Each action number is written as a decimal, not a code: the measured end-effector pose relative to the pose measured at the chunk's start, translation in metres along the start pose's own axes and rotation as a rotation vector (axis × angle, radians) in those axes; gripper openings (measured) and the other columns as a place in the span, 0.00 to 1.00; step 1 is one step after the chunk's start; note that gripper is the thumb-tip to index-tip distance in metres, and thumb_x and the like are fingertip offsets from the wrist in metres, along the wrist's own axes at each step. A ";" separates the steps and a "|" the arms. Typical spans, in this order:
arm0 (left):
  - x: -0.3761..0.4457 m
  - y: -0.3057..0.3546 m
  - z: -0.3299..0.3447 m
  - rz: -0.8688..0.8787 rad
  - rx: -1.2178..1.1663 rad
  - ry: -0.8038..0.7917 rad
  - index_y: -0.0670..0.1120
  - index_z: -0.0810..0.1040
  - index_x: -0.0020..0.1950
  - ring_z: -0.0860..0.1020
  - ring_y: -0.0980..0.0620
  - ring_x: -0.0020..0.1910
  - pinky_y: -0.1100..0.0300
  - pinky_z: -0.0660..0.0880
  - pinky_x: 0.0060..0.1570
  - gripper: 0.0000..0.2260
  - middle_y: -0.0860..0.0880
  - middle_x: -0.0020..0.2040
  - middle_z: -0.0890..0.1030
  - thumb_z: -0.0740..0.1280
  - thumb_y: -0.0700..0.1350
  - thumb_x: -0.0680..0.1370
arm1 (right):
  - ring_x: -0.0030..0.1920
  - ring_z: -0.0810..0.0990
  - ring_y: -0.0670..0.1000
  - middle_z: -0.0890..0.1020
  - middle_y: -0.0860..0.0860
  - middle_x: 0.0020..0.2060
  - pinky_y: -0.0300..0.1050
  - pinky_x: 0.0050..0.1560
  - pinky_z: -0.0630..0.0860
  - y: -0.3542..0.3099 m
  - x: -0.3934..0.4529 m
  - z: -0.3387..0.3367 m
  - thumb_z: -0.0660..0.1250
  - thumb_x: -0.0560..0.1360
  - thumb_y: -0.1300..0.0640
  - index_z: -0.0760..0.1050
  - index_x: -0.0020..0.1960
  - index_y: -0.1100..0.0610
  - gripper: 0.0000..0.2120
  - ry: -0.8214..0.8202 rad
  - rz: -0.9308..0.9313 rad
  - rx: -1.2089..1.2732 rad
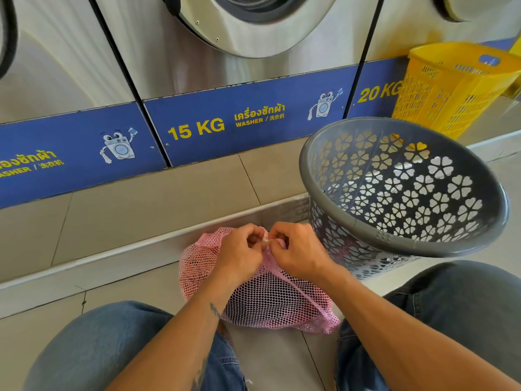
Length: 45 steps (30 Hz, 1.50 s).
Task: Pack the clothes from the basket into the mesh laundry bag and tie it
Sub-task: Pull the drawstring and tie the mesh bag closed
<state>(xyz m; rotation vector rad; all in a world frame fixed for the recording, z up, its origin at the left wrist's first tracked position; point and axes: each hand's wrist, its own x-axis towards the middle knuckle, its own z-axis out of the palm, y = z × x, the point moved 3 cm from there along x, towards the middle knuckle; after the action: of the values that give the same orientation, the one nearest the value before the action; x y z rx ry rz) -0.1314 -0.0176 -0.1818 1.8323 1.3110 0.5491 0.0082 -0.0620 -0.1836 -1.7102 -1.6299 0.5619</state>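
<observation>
1. We pinch the cord at the gathered mouth of the pink mesh laundry bag point(270, 294) with our left hand point(239, 253) and right hand point(298, 255), fingertips nearly meeting.
2. The bag lies on the tiled floor point(42, 340) between our knees, beside the step edge point(135, 249).
3. The grey basket point(366, 128), tilted, stands just right of it.

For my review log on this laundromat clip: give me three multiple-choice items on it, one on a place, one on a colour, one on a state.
1. Where is the grey basket?
A. right of the mesh bag
B. left of it
C. on a washer

2. What colour is the mesh bag?
A. blue
B. pink
C. yellow

3. What are the hands doing?
A. hanging idle
B. lifting the basket
C. pinching the bag's neck

Answers: 1 A, the basket stands by the right knee. 2 B, pink netting. 3 C, left hand and right hand meet at the gathered top.
</observation>
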 end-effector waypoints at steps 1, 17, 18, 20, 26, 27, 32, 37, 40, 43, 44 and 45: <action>0.000 0.000 0.000 0.001 0.002 0.001 0.50 0.82 0.47 0.80 0.59 0.41 0.76 0.73 0.34 0.06 0.56 0.40 0.83 0.69 0.38 0.76 | 0.24 0.70 0.43 0.73 0.43 0.24 0.34 0.26 0.65 0.000 0.000 0.000 0.67 0.72 0.60 0.80 0.39 0.55 0.04 0.006 -0.001 -0.002; -0.005 0.005 0.003 -0.104 0.020 0.098 0.49 0.80 0.41 0.81 0.53 0.37 0.59 0.79 0.37 0.04 0.52 0.37 0.83 0.69 0.42 0.76 | 0.29 0.74 0.50 0.74 0.45 0.27 0.51 0.29 0.73 -0.001 -0.001 0.001 0.66 0.70 0.54 0.73 0.35 0.55 0.07 0.133 -0.017 -0.077; -0.003 0.002 0.003 -0.130 -0.035 0.089 0.49 0.81 0.42 0.82 0.53 0.38 0.56 0.81 0.39 0.04 0.51 0.38 0.84 0.68 0.42 0.77 | 0.29 0.74 0.49 0.74 0.45 0.27 0.51 0.29 0.73 -0.001 -0.001 0.001 0.66 0.70 0.54 0.73 0.35 0.55 0.07 0.133 -0.023 -0.070; 0.000 -0.003 0.003 -0.187 -0.198 0.060 0.47 0.82 0.46 0.84 0.50 0.39 0.50 0.83 0.44 0.07 0.48 0.40 0.85 0.65 0.40 0.79 | 0.28 0.73 0.49 0.73 0.44 0.27 0.49 0.29 0.73 -0.002 0.000 0.002 0.65 0.70 0.54 0.75 0.36 0.56 0.07 0.126 -0.031 -0.043; -0.003 0.000 0.003 -0.184 -0.419 0.015 0.43 0.81 0.48 0.85 0.44 0.41 0.47 0.83 0.43 0.09 0.43 0.41 0.86 0.62 0.36 0.80 | 0.29 0.73 0.46 0.74 0.44 0.27 0.45 0.30 0.73 -0.005 0.001 0.001 0.64 0.71 0.50 0.76 0.37 0.55 0.10 0.120 -0.019 0.036; -0.003 0.001 0.003 -0.181 -0.431 0.010 0.43 0.80 0.48 0.85 0.44 0.41 0.48 0.83 0.43 0.08 0.43 0.41 0.86 0.62 0.35 0.80 | 0.29 0.73 0.45 0.74 0.43 0.27 0.46 0.30 0.73 -0.005 0.001 0.000 0.63 0.70 0.49 0.76 0.36 0.55 0.11 0.123 -0.021 0.035; -0.001 -0.002 0.007 -0.217 -0.457 -0.061 0.41 0.81 0.44 0.85 0.42 0.40 0.48 0.83 0.43 0.07 0.41 0.39 0.85 0.65 0.37 0.79 | 0.30 0.74 0.48 0.74 0.44 0.29 0.51 0.31 0.74 -0.004 -0.002 0.000 0.62 0.70 0.52 0.73 0.36 0.55 0.07 0.143 -0.040 -0.015; 0.000 -0.006 0.010 -0.313 -0.596 -0.202 0.42 0.81 0.41 0.81 0.45 0.39 0.48 0.81 0.46 0.10 0.39 0.40 0.83 0.64 0.37 0.80 | 0.31 0.74 0.48 0.75 0.45 0.30 0.48 0.31 0.73 -0.005 -0.004 0.000 0.63 0.70 0.52 0.74 0.37 0.56 0.08 0.136 -0.058 0.001; -0.003 -0.003 0.009 -0.333 -0.625 -0.266 0.38 0.80 0.45 0.80 0.49 0.36 0.56 0.80 0.39 0.08 0.42 0.37 0.81 0.63 0.37 0.81 | 0.28 0.73 0.44 0.74 0.43 0.27 0.37 0.29 0.69 -0.003 -0.002 -0.004 0.66 0.71 0.58 0.76 0.38 0.57 0.04 0.091 -0.037 0.058; -0.005 -0.001 0.007 -0.321 -0.604 -0.259 0.36 0.79 0.47 0.78 0.51 0.34 0.59 0.79 0.36 0.07 0.44 0.35 0.80 0.63 0.36 0.81 | 0.27 0.73 0.43 0.76 0.44 0.26 0.33 0.29 0.68 0.001 0.000 -0.008 0.67 0.72 0.61 0.80 0.40 0.57 0.04 0.045 0.010 0.087; -0.005 0.000 0.007 -0.315 -0.590 -0.247 0.37 0.79 0.45 0.78 0.50 0.33 0.59 0.78 0.35 0.08 0.44 0.34 0.80 0.63 0.37 0.81 | 0.27 0.74 0.43 0.77 0.44 0.27 0.33 0.29 0.68 0.001 0.001 -0.009 0.67 0.72 0.62 0.80 0.40 0.56 0.05 0.037 0.020 0.087; -0.005 0.000 0.006 -0.311 -0.573 -0.234 0.38 0.79 0.44 0.78 0.50 0.33 0.59 0.78 0.35 0.08 0.44 0.34 0.80 0.63 0.37 0.81 | 0.28 0.75 0.43 0.79 0.45 0.28 0.33 0.29 0.70 0.001 0.002 -0.009 0.67 0.73 0.62 0.81 0.41 0.56 0.05 0.026 0.027 0.081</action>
<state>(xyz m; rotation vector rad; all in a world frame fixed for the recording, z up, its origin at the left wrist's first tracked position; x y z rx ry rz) -0.1288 -0.0247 -0.1844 1.1595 1.1062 0.4631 0.0158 -0.0620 -0.1784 -1.6756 -1.5474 0.6074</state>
